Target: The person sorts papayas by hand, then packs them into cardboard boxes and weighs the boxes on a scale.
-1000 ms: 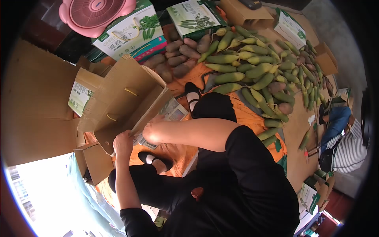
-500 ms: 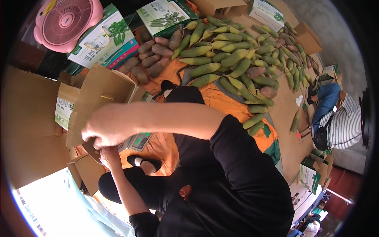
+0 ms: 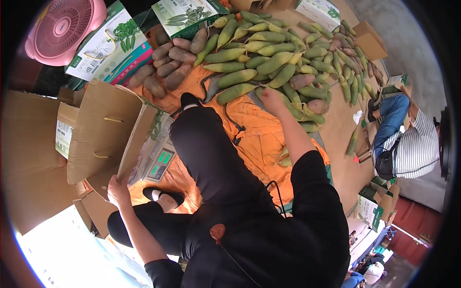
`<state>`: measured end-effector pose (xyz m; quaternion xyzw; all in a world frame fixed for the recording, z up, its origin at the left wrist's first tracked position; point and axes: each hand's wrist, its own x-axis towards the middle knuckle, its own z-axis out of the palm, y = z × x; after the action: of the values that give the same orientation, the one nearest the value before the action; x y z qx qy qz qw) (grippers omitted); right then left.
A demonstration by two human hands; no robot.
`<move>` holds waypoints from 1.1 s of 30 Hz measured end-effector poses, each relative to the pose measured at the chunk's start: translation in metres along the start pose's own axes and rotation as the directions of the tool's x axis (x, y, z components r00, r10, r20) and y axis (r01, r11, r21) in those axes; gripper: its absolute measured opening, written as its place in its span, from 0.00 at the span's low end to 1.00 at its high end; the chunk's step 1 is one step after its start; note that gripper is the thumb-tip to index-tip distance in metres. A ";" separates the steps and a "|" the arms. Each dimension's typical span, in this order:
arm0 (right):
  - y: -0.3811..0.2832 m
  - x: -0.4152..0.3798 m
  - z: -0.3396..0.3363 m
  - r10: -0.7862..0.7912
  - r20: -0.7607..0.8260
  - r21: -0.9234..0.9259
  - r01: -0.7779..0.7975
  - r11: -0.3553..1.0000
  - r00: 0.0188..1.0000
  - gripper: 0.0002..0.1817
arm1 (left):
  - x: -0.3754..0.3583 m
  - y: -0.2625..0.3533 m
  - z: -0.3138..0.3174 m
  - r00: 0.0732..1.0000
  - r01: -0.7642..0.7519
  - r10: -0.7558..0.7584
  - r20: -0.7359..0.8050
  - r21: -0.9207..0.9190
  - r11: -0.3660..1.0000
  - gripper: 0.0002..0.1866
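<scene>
The carton (image 3: 103, 129) stands open at nine o'clock from the person's knees, its long axis running from about five o'clock up toward eleven, its mouth turned toward three o'clock where a printed flap hangs over the scale (image 3: 161, 163). Two yellow cord loops show on its brown side. The left hand (image 3: 118, 190) is clamped on the carton's lower corner, fingers curled over the edge.

The right hand (image 3: 272, 100) is stretched out at one o'clock, well apart from the left, and rests on the near edge of the mango pile (image 3: 269, 62); the fingers are bent down onto a fruit, but whether they grip it I cannot tell. The green mangoes mostly lie with their long axes pointing from seven to one o'clock. Just beside them at eleven o'clock sits a smaller heap of brown tubers (image 3: 168, 65).

All this lies on an orange cloth (image 3: 261, 137) spread on the floor. Between the two hands come the person's black-clad leg and shoe (image 3: 188, 101), and a black cable crosses the cloth. Printed green boxes (image 3: 108, 50) and a pink fan (image 3: 62, 29) stand at eleven o'clock. At three o'clock another person in a striped shirt (image 3: 415, 146) sits on the floor.
</scene>
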<state>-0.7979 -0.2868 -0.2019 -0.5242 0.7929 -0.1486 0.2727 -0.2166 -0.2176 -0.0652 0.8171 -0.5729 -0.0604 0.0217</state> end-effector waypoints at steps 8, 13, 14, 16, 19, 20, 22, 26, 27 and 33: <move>0.111 -0.007 -0.006 0.273 -0.072 -0.149 -0.281 0.948 0.959 0.16 | 0.000 0.003 -0.002 1.000 0.026 -0.026 0.007 -0.005 1.000 0.14; 0.100 0.021 -0.001 0.187 -0.132 -0.221 -0.212 0.952 0.974 0.21 | 0.003 -0.005 0.006 0.999 0.041 -0.041 -0.012 -0.018 0.999 0.14; 0.107 0.031 0.003 0.199 -0.067 -0.235 -0.209 0.949 0.978 0.28 | 0.003 -0.006 0.006 0.999 0.040 -0.040 -0.011 -0.028 0.999 0.14; 0.109 0.038 0.011 0.156 -0.045 -0.272 -0.162 0.949 0.987 0.32 | 0.002 -0.002 0.003 0.997 0.073 -0.073 -0.013 -0.031 0.997 0.14; 0.105 0.038 0.023 0.170 -0.022 -0.345 -0.167 0.923 0.985 0.41 | 0.002 0.002 0.001 0.993 0.117 -0.117 -0.005 -0.021 0.993 0.14; 0.081 0.033 0.015 0.239 0.004 -0.463 -0.210 0.861 0.971 0.39 | 0.002 0.000 0.004 0.993 0.115 -0.116 -0.023 -0.020 0.993 0.14; 0.066 0.028 0.013 0.302 0.023 -0.578 -0.234 0.782 0.953 0.38 | 0.002 0.000 0.005 0.992 0.122 -0.123 -0.040 -0.020 0.992 0.13; 0.060 0.024 0.022 0.388 0.021 -0.621 -0.292 0.727 0.922 0.34 | 0.001 0.005 0.002 0.993 0.103 -0.105 -0.062 -0.037 0.994 0.12; 0.058 0.018 0.024 0.427 0.039 -0.599 -0.321 0.734 0.904 0.34 | 0.000 0.005 0.002 0.994 0.082 -0.085 -0.066 -0.044 0.996 0.12; 0.096 0.003 0.087 0.386 0.035 -0.640 -0.276 0.717 0.922 0.30 | 0.000 0.009 -0.001 0.993 0.109 -0.111 -0.050 -0.044 0.993 0.10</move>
<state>-0.8198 -0.2458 -0.3227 -0.4442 0.8522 0.2176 0.1708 -0.2253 -0.2207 -0.0632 0.8480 -0.5250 -0.0518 0.0503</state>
